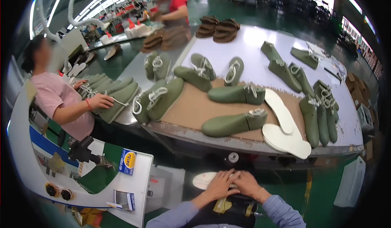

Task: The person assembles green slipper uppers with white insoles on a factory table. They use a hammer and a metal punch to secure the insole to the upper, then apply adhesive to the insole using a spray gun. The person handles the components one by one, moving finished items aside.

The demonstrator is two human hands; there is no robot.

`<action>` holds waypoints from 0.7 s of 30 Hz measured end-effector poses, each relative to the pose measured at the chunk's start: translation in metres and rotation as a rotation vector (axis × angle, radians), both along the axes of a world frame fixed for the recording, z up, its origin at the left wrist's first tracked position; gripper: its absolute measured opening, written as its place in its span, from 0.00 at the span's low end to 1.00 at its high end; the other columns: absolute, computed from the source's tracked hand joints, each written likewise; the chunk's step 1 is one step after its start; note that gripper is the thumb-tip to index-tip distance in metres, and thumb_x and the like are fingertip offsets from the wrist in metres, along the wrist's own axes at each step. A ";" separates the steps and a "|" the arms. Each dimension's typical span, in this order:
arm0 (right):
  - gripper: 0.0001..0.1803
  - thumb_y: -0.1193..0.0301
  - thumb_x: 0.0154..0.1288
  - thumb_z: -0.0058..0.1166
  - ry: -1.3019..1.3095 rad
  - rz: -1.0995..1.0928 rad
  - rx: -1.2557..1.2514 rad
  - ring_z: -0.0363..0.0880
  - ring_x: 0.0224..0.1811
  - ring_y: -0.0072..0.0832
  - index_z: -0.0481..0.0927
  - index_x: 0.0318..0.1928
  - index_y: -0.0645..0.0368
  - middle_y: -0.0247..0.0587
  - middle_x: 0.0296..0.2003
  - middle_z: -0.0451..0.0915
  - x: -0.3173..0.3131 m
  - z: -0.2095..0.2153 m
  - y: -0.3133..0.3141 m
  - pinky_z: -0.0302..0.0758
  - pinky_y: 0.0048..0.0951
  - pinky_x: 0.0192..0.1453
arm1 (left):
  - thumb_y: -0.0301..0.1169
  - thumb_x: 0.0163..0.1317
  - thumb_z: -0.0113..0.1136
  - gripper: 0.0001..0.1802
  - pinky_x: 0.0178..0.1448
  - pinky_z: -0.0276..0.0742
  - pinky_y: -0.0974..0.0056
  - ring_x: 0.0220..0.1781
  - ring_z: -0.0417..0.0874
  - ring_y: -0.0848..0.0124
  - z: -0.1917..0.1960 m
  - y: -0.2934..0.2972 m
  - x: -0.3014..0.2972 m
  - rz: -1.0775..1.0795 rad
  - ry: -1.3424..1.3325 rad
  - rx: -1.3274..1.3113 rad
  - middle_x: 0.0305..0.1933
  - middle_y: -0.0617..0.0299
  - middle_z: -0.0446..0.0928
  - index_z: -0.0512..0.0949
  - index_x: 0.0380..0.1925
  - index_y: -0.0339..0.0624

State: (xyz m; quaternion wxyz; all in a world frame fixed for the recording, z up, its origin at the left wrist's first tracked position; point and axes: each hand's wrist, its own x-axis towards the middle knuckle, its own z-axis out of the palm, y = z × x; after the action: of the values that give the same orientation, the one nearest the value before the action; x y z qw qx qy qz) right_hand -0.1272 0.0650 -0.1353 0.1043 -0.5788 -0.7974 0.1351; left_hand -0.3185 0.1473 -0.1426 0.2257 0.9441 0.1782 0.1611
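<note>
In front of my body, a white insole (202, 180) lies across a dark machine, its rounded end sticking out to the left. My left hand (222, 185) grips it from above, fingers bent over its middle. Close beside it, my right hand (247, 185) is closed at the insole's other end, and the fingertips of both hands nearly meet. Most of the insole is hidden under the hands. Below them shows a yellowish metal part (222, 205) of the machine. Two larger loose white insoles (285, 140) overlap at the near edge of the table beyond.
Green shoe lasts (228, 124) with white cords stand on cardboard (183, 110) on the worktable (252, 45). Brown lasts (218, 28) are stacked farther back. At left, a co-worker (61, 93) handles green lasts; another person (171, 4) stands behind. A white machine (138, 187) borders my left side.
</note>
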 end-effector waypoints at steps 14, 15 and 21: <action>0.33 0.64 0.64 0.62 0.068 -0.317 -0.183 0.80 0.39 0.41 0.72 0.68 0.60 0.44 0.40 0.81 -0.090 -0.012 -0.121 0.78 0.41 0.50 | 0.57 0.56 0.71 0.43 0.61 0.69 0.49 0.57 0.79 0.55 0.002 0.005 0.041 -0.047 0.094 0.031 0.63 0.57 0.79 0.75 0.66 0.43; 0.31 0.64 0.65 0.61 0.063 -0.318 -0.258 0.82 0.41 0.43 0.73 0.67 0.59 0.47 0.41 0.82 -0.087 -0.006 -0.120 0.78 0.44 0.51 | 0.57 0.57 0.71 0.43 0.61 0.69 0.50 0.56 0.79 0.56 0.004 0.005 0.042 -0.056 0.114 0.015 0.64 0.57 0.79 0.75 0.66 0.43; 0.32 0.56 0.71 0.63 0.735 -0.623 -0.436 0.85 0.46 0.43 0.72 0.68 0.59 0.51 0.45 0.84 -0.040 0.076 -0.141 0.80 0.44 0.51 | 0.54 0.57 0.73 0.43 0.57 0.70 0.50 0.51 0.78 0.55 0.007 0.006 0.043 -0.075 0.115 0.071 0.64 0.57 0.78 0.73 0.68 0.45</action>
State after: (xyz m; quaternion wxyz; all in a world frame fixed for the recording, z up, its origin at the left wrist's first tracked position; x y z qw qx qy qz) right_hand -0.1669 -0.0759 -0.0590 0.2895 -0.7110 -0.4519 0.4543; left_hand -0.2753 0.1530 -0.1351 0.1873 0.9652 0.1497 0.1043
